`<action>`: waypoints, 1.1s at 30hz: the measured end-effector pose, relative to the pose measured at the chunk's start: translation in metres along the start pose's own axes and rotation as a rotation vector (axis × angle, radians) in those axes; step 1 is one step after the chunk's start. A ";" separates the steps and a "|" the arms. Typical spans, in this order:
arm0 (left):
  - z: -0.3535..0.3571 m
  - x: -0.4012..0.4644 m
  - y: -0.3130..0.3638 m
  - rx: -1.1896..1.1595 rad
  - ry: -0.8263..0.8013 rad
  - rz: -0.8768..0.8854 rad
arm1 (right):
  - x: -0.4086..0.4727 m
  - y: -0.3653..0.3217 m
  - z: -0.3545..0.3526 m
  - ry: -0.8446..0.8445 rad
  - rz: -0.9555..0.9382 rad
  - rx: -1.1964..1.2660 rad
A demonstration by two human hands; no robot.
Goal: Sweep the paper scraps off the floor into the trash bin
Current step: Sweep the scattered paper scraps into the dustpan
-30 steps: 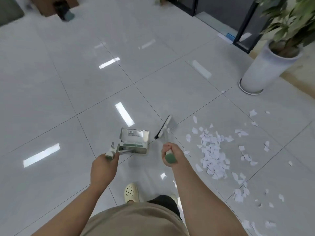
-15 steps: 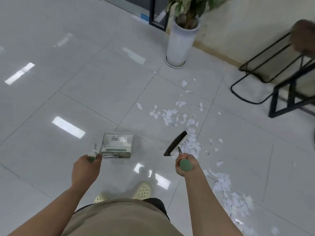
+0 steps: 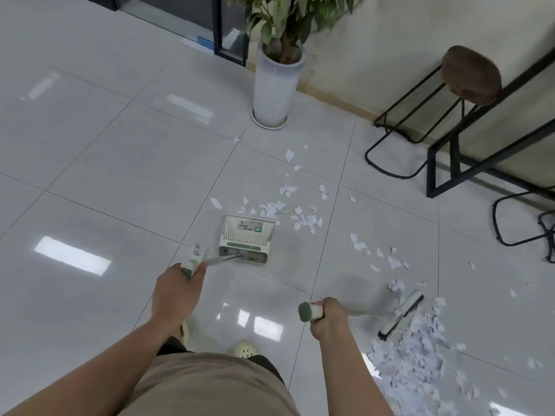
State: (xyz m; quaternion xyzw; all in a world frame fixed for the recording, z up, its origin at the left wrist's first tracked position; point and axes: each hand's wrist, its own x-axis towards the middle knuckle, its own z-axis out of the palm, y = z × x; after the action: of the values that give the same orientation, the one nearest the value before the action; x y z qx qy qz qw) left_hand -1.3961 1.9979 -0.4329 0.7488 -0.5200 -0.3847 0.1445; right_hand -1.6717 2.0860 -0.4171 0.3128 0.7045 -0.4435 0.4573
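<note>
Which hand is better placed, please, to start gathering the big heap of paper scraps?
The right hand: it grips the broom, whose head already rests at the heap. The left hand holds the dustpan, away from it.

Against the white potted plant's tall ceramic pot (image 3: 274, 91) as landmark, the black-bristled broom head (image 3: 401, 314) has swung from the scattered scraps below the pot far out to the lower right, now at the upper edge of the dense heap of white paper scraps (image 3: 411, 352), blurred. The right hand (image 3: 329, 318), gripping the green-capped broom handle, has moved rightward with it. The white plastic dustpan (image 3: 246, 239), held by the left hand (image 3: 177, 292), now sits almost directly below the pot, its mouth touching the loose scraps there, where 0.5 s ago it lay well to the lower left.
</note>
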 end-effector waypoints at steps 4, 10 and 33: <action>-0.018 0.043 0.007 0.008 -0.033 0.053 | -0.028 0.015 0.056 -0.099 -0.057 0.013; -0.068 0.115 0.007 -0.027 -0.055 0.042 | -0.081 0.046 0.171 -0.275 -0.031 -0.004; -0.157 0.235 -0.032 0.051 0.080 -0.207 | -0.073 0.041 0.360 -0.552 0.337 -0.043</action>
State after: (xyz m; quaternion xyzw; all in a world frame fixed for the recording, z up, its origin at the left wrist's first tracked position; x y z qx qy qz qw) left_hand -1.2224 1.7726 -0.4485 0.8167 -0.4431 -0.3542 0.1057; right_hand -1.4769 1.7726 -0.4318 0.2831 0.5017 -0.4145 0.7045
